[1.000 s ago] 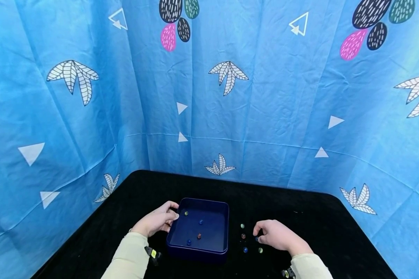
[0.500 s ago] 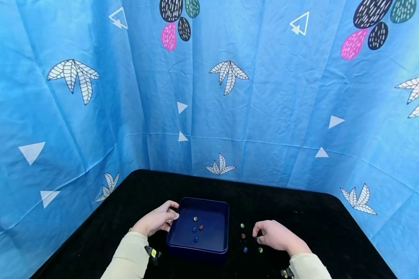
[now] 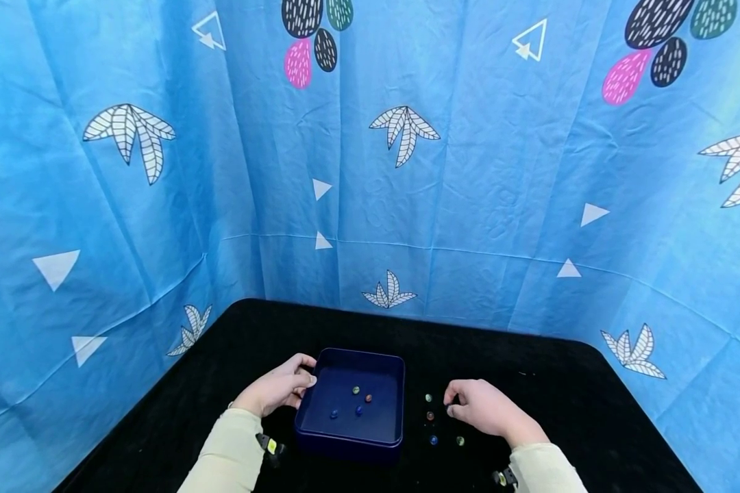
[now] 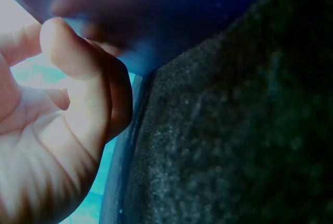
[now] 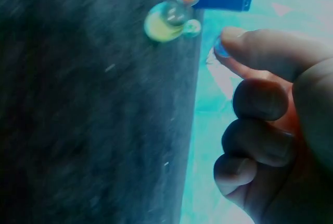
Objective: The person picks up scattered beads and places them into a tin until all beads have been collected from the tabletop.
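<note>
My right grip [image 3: 487,413] is narrow, pinching a blue marble [image 5: 220,48] between thumb and forefinger; it looks lifted off the table [image 3: 499,363], to the right of the box [image 3: 348,446]. My left hand [image 3: 279,387] holds the box's left side. Inside the box lie a green marble [image 3: 355,390], a reddish marble [image 3: 368,398] and two blue ones [image 3: 359,410]; four loose marbles [image 3: 434,440] sit right of the box. I judge I'm mid-transfer: the next move calls for clearing the box's right rim, then releasing low.
</note>
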`<state>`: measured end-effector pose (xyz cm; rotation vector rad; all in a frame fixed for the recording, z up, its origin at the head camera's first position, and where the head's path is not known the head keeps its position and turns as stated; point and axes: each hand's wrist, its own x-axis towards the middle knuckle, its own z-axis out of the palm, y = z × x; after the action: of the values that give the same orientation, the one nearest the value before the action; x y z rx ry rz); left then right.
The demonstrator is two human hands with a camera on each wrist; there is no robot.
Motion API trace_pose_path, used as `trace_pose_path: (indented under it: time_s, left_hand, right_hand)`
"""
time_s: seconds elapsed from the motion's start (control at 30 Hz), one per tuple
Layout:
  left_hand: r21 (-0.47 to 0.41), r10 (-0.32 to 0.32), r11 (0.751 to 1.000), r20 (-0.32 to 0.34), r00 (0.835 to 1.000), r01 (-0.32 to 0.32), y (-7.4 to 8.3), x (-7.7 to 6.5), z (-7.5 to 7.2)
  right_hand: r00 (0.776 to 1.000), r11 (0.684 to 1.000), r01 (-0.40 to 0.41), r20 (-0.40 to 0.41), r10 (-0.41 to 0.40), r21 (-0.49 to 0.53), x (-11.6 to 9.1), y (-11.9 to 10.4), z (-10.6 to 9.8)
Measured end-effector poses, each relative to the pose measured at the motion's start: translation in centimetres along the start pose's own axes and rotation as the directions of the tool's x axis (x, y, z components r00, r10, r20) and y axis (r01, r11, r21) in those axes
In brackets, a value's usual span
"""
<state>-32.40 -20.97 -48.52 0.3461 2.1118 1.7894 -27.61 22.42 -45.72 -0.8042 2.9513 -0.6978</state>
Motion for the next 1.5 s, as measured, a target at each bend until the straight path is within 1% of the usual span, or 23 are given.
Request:
trace_pose_path:
  time_s: [0.2,0.43,0.67,0.77,0.83,1.0,1.17,1.33,1.5]
  left_hand:
    - [0.013,0.001,1.0,0.001,1.0,-0.001,0.0,-0.1,-0.3]
    - [0.002,0.006,1.0,0.01,1.0,-0.006,0.1,-0.1,-0.3]
    - [0.001,0.004,1.0,0.011,1.0,-0.004,0.2,-0.1,-0.4]
    - [0.003,0.007,1.0,0.012,1.0,-0.007,0.4,-0.1,-0.5]
    - [0.006,0.007,1.0,0.015,1.0,-0.007,0.5,-0.1,-0.5]
    - [0.008,0.004,1.0,0.018,1.0,-0.004,0.6,0.0,-0.4]
    - [0.005,-0.003,1.0,0.019,1.0,0.003,0.3,-0.1,-0.2]
    - [0.007,-0.003,1.0,0.015,1.0,0.003,0.0,-0.1,-0.2]
    - [0.006,0.001,1.0,0.016,1.0,-0.001,-0.1,0.0,-0.2]
  right_hand:
    - [0.998,1.0,0.004,-0.063,-0.003,0.018,1.3,-1.9,-0.5]
    - [0.991,1.0,0.008,-0.136,-0.009,-0.006,3.3,-5.0,-0.8]
    - [0.992,0.999,0.051,-0.118,-0.052,-0.008,5.5,-7.7,-0.6]
    - [0.992,0.997,0.072,-0.104,-0.074,-0.023,6.6,-8.6,-0.3]
    - [0.993,0.997,0.07,-0.092,-0.074,-0.037,7.2,-9.0,-0.1]
    - [0.996,0.997,0.036,-0.074,-0.041,-0.067,8.3,-9.3,0.7]
    - [0.997,0.998,0.008,-0.073,-0.013,-0.066,8.6,-9.1,1.3]
    - [0.996,0.999,-0.01,-0.092,0.006,-0.045,7.8,-8.7,1.0]
    - [0.991,0.999,-0.038,-0.132,0.035,-0.015,6.4,-7.4,0.3]
